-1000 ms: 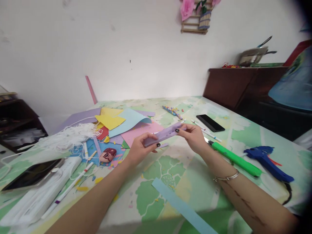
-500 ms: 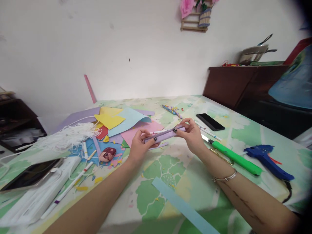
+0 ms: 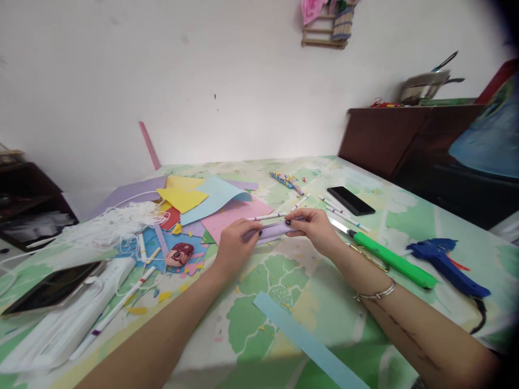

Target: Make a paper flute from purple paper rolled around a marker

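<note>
Hands both on the same lilac paper strip (image 3: pixel 276 232); left hand (image 3: pixel 236 241) has 1 end, right hand (image 3: pixel 315 229) the other, fingers of both pinched shut on it; strip sits low at the bench (image 3: pixel 409 221), just in front of a white marker pen (image 3: pixel 267 218) and a pink sheet (image 3: pixel 229 215); green utility knife (image 3: pixel 391 261) just beside the right wrist; blue glue gun (image 3: pixel 444 259) further right; light-blue paper strip (image 3: pixel 308 343) lies between the 2 forearms.
</note>
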Tool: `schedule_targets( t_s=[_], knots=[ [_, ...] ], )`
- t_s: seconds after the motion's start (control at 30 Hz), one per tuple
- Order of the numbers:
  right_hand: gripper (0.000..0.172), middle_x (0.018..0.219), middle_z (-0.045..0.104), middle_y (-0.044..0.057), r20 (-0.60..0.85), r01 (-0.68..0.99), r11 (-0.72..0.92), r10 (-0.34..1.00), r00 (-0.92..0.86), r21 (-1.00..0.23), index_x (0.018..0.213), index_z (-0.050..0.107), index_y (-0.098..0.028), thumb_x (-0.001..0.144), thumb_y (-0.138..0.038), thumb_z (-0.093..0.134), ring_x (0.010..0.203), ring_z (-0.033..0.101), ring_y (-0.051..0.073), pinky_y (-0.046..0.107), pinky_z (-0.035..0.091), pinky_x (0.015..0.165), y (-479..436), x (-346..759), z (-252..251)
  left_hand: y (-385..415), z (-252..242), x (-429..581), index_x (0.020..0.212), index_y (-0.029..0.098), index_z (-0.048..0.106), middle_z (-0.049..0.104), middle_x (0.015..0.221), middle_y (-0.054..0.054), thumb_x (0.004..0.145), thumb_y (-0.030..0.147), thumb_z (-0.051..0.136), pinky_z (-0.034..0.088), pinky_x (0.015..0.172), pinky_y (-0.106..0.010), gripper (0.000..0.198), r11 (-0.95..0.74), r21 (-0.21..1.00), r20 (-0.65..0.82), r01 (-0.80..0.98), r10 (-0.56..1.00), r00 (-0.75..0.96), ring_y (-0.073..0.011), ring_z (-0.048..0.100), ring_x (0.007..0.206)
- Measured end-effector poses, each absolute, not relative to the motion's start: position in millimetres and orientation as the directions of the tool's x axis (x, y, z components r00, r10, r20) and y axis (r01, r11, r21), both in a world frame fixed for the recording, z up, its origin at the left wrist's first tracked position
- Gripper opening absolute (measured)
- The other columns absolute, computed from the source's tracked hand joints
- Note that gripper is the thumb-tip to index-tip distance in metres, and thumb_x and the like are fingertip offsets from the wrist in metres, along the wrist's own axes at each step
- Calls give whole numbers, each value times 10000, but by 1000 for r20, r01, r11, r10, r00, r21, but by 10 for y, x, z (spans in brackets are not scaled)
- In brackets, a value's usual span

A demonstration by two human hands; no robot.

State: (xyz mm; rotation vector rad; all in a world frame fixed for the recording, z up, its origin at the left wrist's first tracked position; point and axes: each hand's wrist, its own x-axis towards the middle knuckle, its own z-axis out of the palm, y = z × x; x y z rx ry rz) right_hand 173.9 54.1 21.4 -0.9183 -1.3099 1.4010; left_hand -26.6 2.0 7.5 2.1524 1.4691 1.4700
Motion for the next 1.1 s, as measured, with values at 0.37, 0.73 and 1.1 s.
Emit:
schedule_targets(
  t_s=[0.37,0.73,1.1],
  knots=[
    [221,724,652,38,-5,-246,-66,970,-244,-967,701,695,-127,533,-238,785,636,611,120,262,578,623,475,1669,226,19,50,-155,972,191,645,666,964,-95,855,204,515,473,846,-374,175,-662,103,734,742,554,393,-217,606,918],
    [256,722,676,14,300,99,356,883,-362,-929,801,712,-168,599,-317,762,648,595,142,276,472,619,485,1704,208,52,88,-203,842,191,625,635,935,-73,741,119,587,430,830,-360,130,-490,532,565,691,813,142,-231,565,923],
    [234,662,659,20,348,78,402,862,-368,-912,742,680,-154,631,-352,741,601,578,129,250,455,547,492,1727,205,26,138,-193,813,188,553,581,734,0,818,208,482,362,628,-257,75,-433,647,362,627,899,247,-145,487,663]
  ],
)
